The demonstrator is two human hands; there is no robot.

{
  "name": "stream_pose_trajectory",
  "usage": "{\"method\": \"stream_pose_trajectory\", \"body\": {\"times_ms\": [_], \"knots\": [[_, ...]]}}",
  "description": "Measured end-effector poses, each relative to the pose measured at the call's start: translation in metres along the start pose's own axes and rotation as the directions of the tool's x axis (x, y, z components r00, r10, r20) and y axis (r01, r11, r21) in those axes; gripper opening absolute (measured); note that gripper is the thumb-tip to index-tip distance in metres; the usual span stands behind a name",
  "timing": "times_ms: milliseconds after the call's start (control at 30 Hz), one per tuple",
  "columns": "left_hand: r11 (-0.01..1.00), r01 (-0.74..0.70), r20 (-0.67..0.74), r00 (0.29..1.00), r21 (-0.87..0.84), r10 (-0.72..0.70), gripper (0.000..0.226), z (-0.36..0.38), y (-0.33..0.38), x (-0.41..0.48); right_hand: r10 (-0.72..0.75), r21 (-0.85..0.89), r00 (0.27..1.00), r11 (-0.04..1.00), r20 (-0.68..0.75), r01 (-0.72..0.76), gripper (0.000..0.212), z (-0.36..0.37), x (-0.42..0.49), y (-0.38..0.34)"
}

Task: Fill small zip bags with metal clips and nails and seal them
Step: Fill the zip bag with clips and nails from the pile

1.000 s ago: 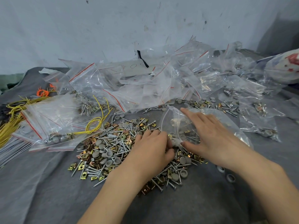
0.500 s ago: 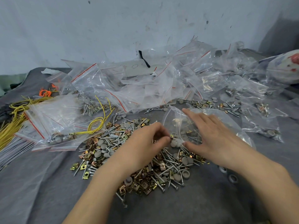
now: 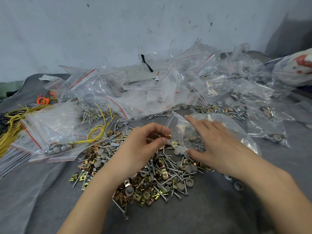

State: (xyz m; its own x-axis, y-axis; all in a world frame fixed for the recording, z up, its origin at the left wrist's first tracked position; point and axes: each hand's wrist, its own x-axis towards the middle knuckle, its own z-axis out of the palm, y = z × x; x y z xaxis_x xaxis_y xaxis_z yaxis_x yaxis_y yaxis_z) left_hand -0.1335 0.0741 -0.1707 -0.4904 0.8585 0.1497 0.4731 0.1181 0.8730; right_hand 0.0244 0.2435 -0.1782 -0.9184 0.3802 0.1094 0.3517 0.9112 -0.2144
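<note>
Left hand (image 3: 143, 147) and right hand (image 3: 219, 146) meet over a grey cloth (image 3: 33, 191) below a scuffed pale wall (image 3: 101, 31), with yellow wires (image 3: 11, 132) and filled zip bags (image 3: 55, 129) at left, a heap of clips and nails (image 3: 157, 181) at centre. Left thumb and forefinger pinch a brass clip (image 3: 168, 136) at the mouth of a clear zip bag (image 3: 176, 125); the right lies spread on that bag, fingers straight.

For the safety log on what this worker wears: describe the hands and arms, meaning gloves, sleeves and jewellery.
The left hand and right hand are bare, with no gloves and no rings to be seen. The left forearm and right forearm are bare too, and no sleeve, watch or bracelet shows up to the picture's edge.
</note>
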Motion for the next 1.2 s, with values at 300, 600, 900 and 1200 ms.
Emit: {"method": "stream_pose_trajectory", "body": {"times_ms": [300,600,900,1200], "knots": [[1.0,0.012,-0.05,0.999,0.007,-0.011,0.011,0.003,-0.001,0.006,-0.006,-0.004,1.0,1.0,-0.005,0.005,0.091,0.0,-0.001,0.0],[0.972,0.11,-0.191,0.979,0.209,-0.069,0.015,0.02,-0.004,0.026,-0.013,-0.012,1.0,1.0,-0.019,0.013,0.09,0.001,-0.002,0.0],[0.985,0.055,-0.139,0.987,-0.162,-0.078,0.026,0.021,0.012,0.035,-0.008,0.009,0.999,1.0,-0.038,0.008,0.091,0.001,-0.001,0.002],[0.995,0.067,-0.272,0.959,-0.073,-0.085,0.022,-0.009,0.007,0.019,0.03,0.012,0.998,0.999,-0.056,-0.029,0.102,0.008,0.002,-0.004]]}}
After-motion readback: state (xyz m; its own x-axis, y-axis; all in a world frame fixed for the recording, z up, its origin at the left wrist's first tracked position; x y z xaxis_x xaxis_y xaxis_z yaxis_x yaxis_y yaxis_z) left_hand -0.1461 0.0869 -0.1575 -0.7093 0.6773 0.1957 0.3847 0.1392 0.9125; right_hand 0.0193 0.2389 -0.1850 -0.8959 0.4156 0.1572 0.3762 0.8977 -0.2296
